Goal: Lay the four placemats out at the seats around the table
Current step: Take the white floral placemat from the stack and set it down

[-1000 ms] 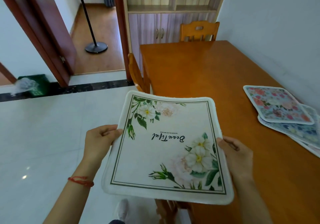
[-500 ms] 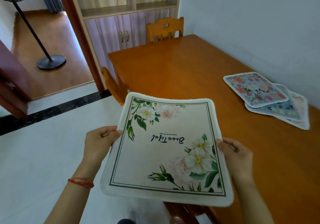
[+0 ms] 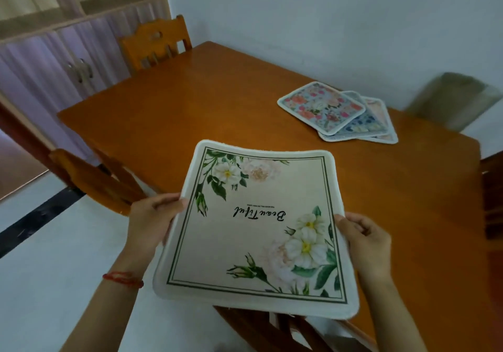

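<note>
I hold a cream placemat point(image 3: 253, 232) with white flowers, a green border and upside-down lettering, flat in the air over the near edge of the orange wooden table point(image 3: 206, 106). My left hand point(image 3: 152, 215) grips its left edge, my right hand point(image 3: 364, 240) its right edge. Three more floral placemats point(image 3: 337, 113) lie fanned in a pile at the table's far right, close to the wall; the top one is pink and red, a blue one shows beneath it.
A wooden chair point(image 3: 155, 44) stands at the table's far end, another chair point(image 3: 100, 180) at its left side, and a chair back point(image 3: 272, 327) shows under the held mat. A grey-beige chair back point(image 3: 451, 98) and a dark one point(image 3: 492, 193) stand right. Cabinet point(image 3: 54, 52) back left.
My view has swung right and closer to the table, so the pile of mats sits nearer the middle. The held placemat now hangs over the table's near edge; both grips are unchanged.
</note>
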